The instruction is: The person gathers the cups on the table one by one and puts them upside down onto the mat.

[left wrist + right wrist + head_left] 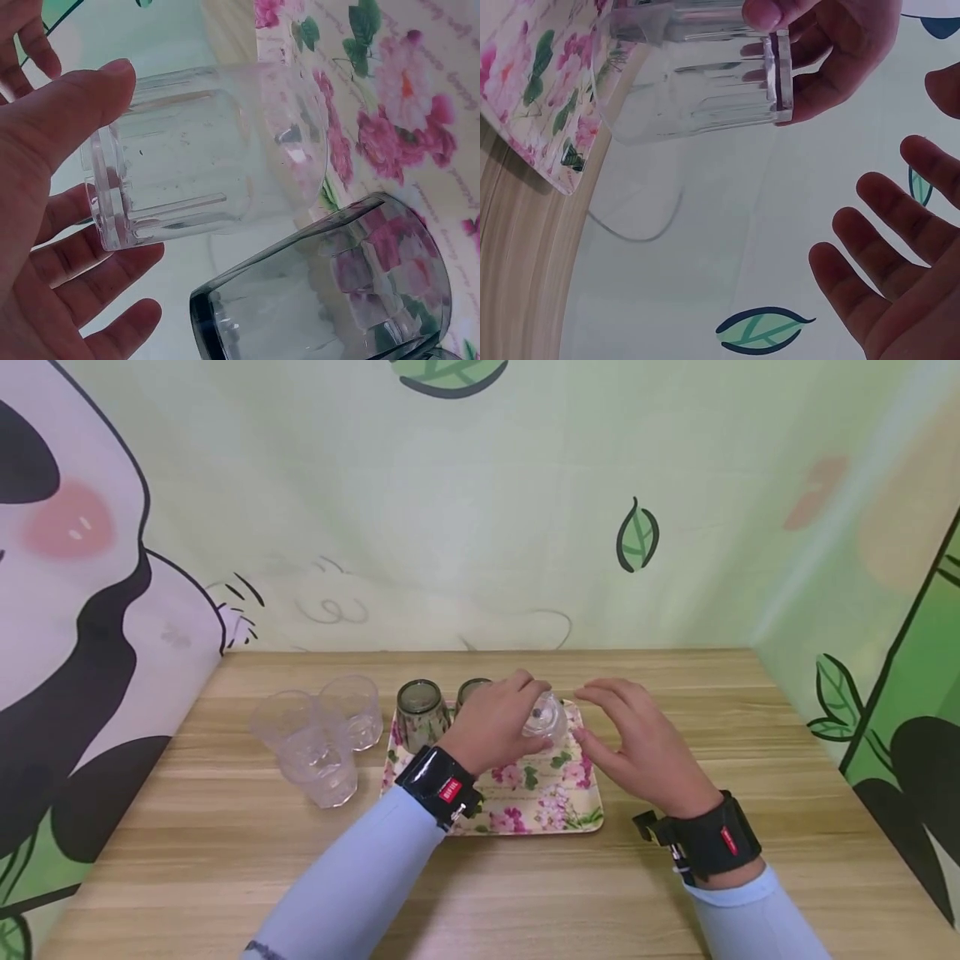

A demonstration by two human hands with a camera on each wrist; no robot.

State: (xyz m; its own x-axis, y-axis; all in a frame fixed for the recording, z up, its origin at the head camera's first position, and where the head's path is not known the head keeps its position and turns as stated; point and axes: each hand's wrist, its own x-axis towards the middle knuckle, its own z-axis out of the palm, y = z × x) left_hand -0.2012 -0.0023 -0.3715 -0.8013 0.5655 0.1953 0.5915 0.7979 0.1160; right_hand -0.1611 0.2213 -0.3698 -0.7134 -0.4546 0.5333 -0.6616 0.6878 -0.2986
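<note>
Left sleeve being seen nearest; upturned clear glass being pinched at base by left hand, at tray's far right; right hand, fingers apart, being held just right of glass.

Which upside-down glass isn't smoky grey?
The clear glass the left hand grips; the other visible upside-down glasses, left of it on the floral tray, are grey.

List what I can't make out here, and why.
Head: most of the right dark glass, behind the left hand.
Head: lettering on the tray, too small.
Left wrist: part of the foremost dark glass, cut by the bottom edge.
Right wrist: part of the right hand, cut by right edge.
</note>
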